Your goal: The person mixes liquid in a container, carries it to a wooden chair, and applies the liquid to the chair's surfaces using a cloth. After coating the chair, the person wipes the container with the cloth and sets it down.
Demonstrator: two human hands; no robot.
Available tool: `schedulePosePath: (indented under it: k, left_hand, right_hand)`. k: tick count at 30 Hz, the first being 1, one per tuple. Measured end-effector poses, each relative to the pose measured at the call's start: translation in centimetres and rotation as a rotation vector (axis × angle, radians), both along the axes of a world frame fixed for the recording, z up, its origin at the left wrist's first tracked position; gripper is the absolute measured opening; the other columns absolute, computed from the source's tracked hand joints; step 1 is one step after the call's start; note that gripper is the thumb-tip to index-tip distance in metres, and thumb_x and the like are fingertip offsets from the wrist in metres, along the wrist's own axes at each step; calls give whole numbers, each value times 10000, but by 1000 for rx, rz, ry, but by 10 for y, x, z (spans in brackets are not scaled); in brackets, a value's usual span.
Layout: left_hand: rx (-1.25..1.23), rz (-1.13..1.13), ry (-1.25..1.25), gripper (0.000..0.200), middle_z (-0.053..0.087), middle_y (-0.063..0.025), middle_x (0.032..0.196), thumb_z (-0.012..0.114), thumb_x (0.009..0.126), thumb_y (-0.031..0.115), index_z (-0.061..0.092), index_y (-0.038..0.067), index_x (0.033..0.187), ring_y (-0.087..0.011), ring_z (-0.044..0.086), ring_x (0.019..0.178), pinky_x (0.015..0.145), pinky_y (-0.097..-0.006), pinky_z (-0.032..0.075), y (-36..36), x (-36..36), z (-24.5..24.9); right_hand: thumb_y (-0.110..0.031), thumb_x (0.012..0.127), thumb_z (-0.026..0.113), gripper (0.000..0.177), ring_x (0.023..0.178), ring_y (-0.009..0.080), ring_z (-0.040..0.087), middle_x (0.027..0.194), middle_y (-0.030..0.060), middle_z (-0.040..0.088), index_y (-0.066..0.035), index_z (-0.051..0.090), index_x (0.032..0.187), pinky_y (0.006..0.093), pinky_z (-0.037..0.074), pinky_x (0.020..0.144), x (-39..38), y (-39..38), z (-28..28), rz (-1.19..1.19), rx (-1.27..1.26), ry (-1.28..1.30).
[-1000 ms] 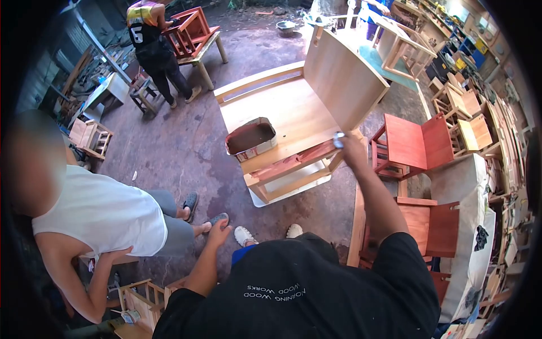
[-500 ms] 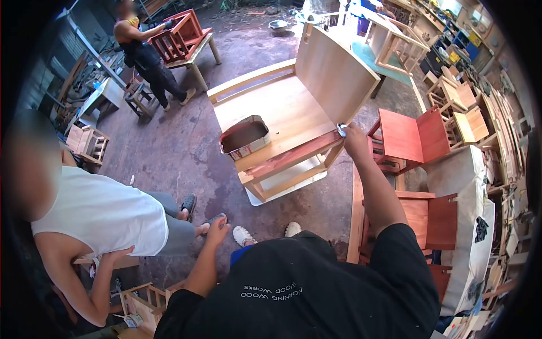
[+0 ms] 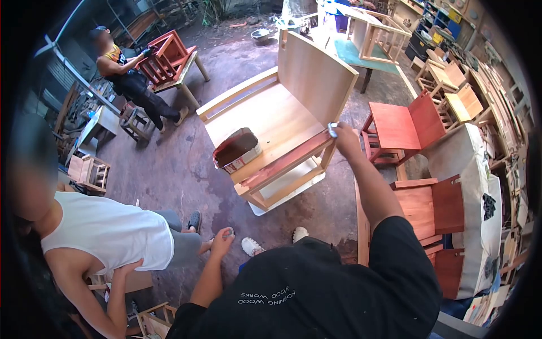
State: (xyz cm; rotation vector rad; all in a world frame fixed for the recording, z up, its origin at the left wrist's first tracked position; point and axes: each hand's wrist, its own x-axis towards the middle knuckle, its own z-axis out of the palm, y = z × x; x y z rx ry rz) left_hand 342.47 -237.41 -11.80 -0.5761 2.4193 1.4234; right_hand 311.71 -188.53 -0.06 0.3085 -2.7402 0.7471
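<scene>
A pale wooden chair (image 3: 316, 73) stands in front of me, with red stain on part of its near side rail (image 3: 279, 169). My right hand (image 3: 346, 141) is closed on a small white rag (image 3: 332, 130), at the rail's far end by the backrest. On the seat sits a cut-open carton (image 3: 244, 160) with dark reddish-brown liquid inside. Low by my body, away from the chair, is my left hand (image 3: 222, 243). Its fingers are curled, and what they hold, if anything, cannot be made out.
A person in a white tank top (image 3: 113, 231) stands close on my left. Farther back, another person (image 3: 127, 73) works at a red-stained chair (image 3: 166, 59) on a table. Red-stained chairs (image 3: 395, 124) stand to my right. A white tray (image 3: 305, 189) lies under the pale chair.
My view has shifted, so the chair and carton appear farther left. My right hand stays at the rail's far end with the rag. My left hand appears slightly lower.
</scene>
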Motion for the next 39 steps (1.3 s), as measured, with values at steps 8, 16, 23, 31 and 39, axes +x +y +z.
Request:
schedulePosePath:
  k: [8,16,23,31,39]
  left_hand:
    - [-60,-6,-39,481,597,-146,1108,680,799,204,527,31,1222,-206,620,906,779,-313,497,-24,26,-32]
    - [-76,-30,-23,487,602,-150,1097,681,802,222,525,31,1222,-203,617,915,774,-308,497,-27,20,-38]
    - [-49,-41,-25,506,601,-147,1118,685,806,238,517,33,1236,-203,622,899,730,-305,504,-8,6,-24]
    - [-76,-1,-35,494,604,-144,1110,687,801,231,526,35,1225,-202,621,891,761,-310,501,-8,12,-35]
    - [-111,-22,3,471,605,-158,1098,683,802,229,543,26,1204,-230,614,942,800,-328,495,-12,14,-40]
  right_hand:
    - [-33,751,548,275,1020,320,575,1067,137,606,-79,654,1001,398,467,848,38,-34,7,221,-25,17]
    - [-27,745,548,234,960,325,591,967,153,613,-72,679,934,409,475,820,-6,-3,17,56,188,-135]
    - [-100,822,483,180,979,310,586,967,156,574,-74,648,887,410,492,796,0,10,23,13,209,-130]
    - [-38,789,551,245,954,307,599,1026,132,610,-93,677,991,375,474,817,8,12,17,167,69,-81]
    - [-159,828,620,211,660,190,628,766,130,664,15,665,940,364,486,635,-18,43,30,23,-363,-457]
